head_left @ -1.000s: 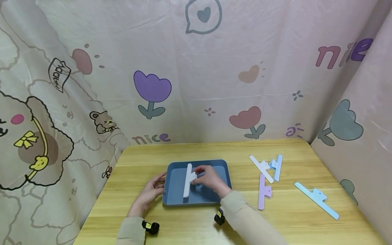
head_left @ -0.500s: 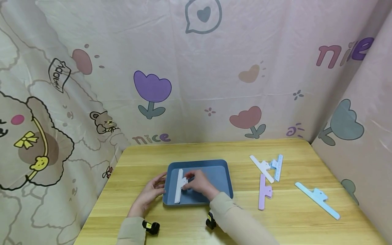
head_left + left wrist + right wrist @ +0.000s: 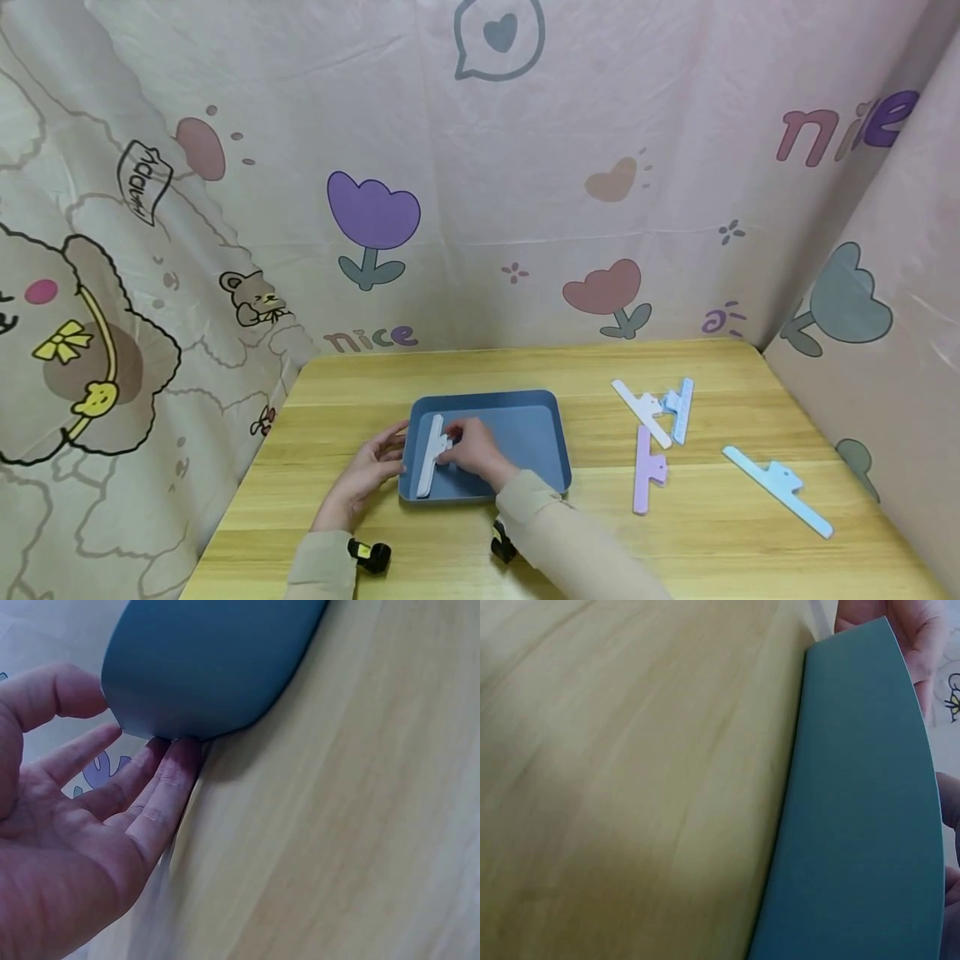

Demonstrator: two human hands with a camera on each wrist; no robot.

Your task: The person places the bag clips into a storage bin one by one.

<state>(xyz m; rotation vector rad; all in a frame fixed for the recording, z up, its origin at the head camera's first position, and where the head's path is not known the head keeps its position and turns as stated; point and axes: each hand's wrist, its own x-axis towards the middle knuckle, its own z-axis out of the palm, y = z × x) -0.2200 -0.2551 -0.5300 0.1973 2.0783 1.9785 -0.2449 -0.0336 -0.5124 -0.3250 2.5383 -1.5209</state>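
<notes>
I see a wooden table (image 3: 480, 367) walled in by pale cartoon-print curtains (image 3: 225, 167). A long white clip (image 3: 429, 457) lies at the left inside a blue tray (image 3: 536, 425). My right hand (image 3: 471, 450) sits just right of the clip, its grip pinching the clip's tab. My left hand (image 3: 367, 472), fingers spread, touches the tray's left wall.

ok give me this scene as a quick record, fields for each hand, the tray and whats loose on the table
left hand: open, fingers against the tray's left edge
right hand: holds the white clip inside the tray
tray: blue, on the wooden table
loose on table: second white clip, short blue clip, purple clip, long blue clip, all right of the tray
</notes>
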